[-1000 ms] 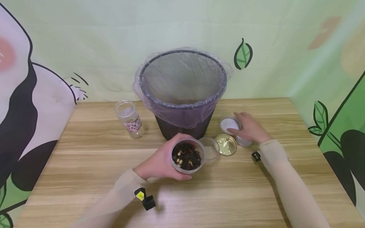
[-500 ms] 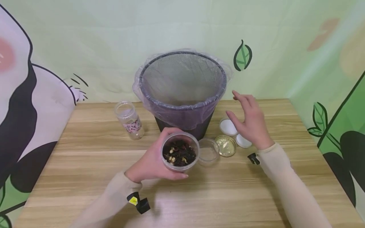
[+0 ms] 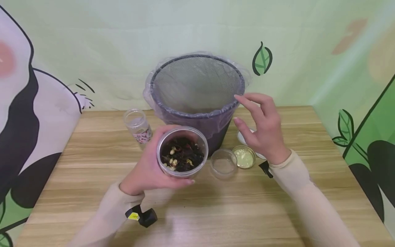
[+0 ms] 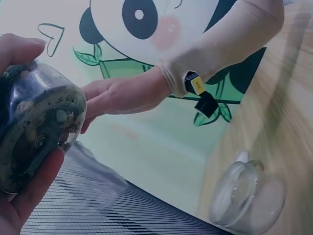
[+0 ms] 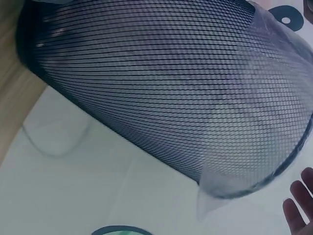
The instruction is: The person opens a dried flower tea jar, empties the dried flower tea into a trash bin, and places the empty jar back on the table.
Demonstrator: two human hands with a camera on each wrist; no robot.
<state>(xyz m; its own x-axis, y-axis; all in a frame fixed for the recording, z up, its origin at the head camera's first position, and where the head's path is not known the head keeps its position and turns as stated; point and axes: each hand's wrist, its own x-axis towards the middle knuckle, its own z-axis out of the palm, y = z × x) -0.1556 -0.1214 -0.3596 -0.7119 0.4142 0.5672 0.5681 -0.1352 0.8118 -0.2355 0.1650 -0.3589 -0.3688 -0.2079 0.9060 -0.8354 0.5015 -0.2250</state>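
My left hand (image 3: 145, 171) grips a clear plastic jar (image 3: 183, 175) from its left side, above the table and in front of the bin. The lidless jar holds a dark dried mix (image 3: 185, 156) with pale bits; in the left wrist view its base (image 4: 49, 115) shows between thumb and fingers. My right hand (image 3: 266, 128) is raised beside the right rim of a black mesh bin (image 3: 219, 135), lined with a thin translucent bag. Its fingers are bent loosely with nothing between them. In the right wrist view, the fingertips (image 5: 293, 215) stand apart from the rim.
A clear round lid (image 3: 223, 163) and a gold-coloured lid (image 3: 244, 157) lie right of the bin. Behind them, white round pieces (image 3: 241, 138) are partly hidden by my right hand. A clear patterned jar (image 3: 136, 127) stands left of the bin. A printed backdrop rises behind.
My right hand has lifted off the white round pieces and moved up and left to the bin's rim. My left hand has brought the jar left and nearer the camera.
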